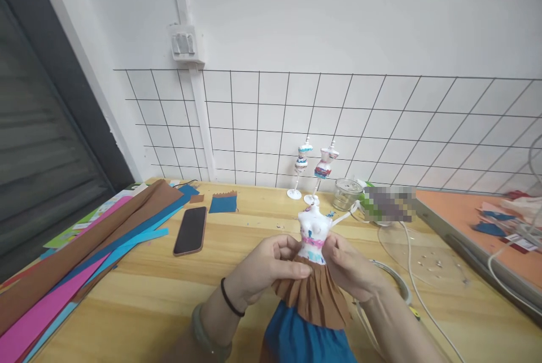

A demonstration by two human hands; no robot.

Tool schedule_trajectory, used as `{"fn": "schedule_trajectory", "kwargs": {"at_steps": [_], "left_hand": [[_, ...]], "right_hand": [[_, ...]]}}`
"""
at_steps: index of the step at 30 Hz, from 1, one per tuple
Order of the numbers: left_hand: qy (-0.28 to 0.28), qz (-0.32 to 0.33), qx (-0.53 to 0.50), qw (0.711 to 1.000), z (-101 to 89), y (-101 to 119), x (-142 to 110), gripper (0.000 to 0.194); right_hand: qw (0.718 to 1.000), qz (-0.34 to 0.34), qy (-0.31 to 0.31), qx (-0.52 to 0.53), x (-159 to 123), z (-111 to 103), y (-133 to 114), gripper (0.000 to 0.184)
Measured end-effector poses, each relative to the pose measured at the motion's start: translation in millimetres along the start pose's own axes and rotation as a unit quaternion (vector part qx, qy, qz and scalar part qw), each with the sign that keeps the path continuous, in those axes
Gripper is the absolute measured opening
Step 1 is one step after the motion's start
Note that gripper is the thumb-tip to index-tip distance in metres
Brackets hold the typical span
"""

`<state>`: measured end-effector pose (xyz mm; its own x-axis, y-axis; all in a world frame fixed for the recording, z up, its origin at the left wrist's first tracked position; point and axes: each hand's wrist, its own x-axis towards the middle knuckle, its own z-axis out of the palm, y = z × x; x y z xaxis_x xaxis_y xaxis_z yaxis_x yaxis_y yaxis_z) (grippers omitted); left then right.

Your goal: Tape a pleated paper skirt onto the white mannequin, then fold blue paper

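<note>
A plain, narrow black band (229, 300) circles the wrist (238, 289) below the left hand (271, 264), while a thicker, smooth, rounded bangle (205, 336) in pale grey-green sits just behind it on the forearm (215, 307). The right hand (350, 264), wrist (373, 289) and forearm (400, 323) are bare.

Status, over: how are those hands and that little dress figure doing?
Left hand: thumb on brown ruffle. Right hand: at waist's opposite side, grip partly hidden. White figure: upright, blue cloth below ruffle. White cable off to the right.

A phone (189, 231) lies on the wooden table (139, 295), and a wire grid (285, 104) lines the white wall (339, 13).
</note>
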<state>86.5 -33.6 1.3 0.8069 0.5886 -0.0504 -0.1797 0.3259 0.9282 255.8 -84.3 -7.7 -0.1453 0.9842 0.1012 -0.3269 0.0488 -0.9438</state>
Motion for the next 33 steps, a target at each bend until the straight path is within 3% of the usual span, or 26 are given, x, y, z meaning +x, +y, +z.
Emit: {"fn": "schedule_trajectory", "kwargs": {"at_steps": [7, 14, 17, 19, 22, 26, 29, 33], "left_hand": [[0.051, 0.038, 0.064, 0.996, -1.6, 0, 1, 0.026], [0.021, 0.031, 0.051, 0.998, -3.6, 0, 0, 0.027], [0.028, 0.048, 0.055, 0.997, -8.0, 2, 0, 0.028], [0.067, 0.081, 0.078, 0.991, -15.8, 6, 0, 0.029], [0.207, 0.164, 0.172, 0.949, -35.3, 18, -1, 0.029], [0.389, 0.242, 0.325, 0.828, -63.3, 29, -3, 0.027], [0.423, 0.249, 0.367, 0.790, -74.5, 29, -3, 0.025], [0.384, 0.240, 0.376, 0.808, -78.3, 22, 0, 0.024]], "right_hand": [[1.000, -0.007, 0.004, -0.017, 4, 5, 0, 0.030], [1.000, -0.011, -0.001, -0.002, 1, 4, 1, 0.060], [0.999, -0.001, 0.042, 0.026, 3, -2, 3, 0.053], [0.996, -0.002, 0.078, 0.039, 5, -8, 5, 0.042], [0.990, -0.004, 0.125, 0.061, 8, -16, 5, 0.032], [0.984, -0.002, 0.160, 0.080, 10, -20, 5, 0.027], [0.982, 0.005, 0.171, 0.085, 11, -19, 8, 0.024], [0.981, 0.012, 0.174, 0.091, 11, -17, 11, 0.021]]}}
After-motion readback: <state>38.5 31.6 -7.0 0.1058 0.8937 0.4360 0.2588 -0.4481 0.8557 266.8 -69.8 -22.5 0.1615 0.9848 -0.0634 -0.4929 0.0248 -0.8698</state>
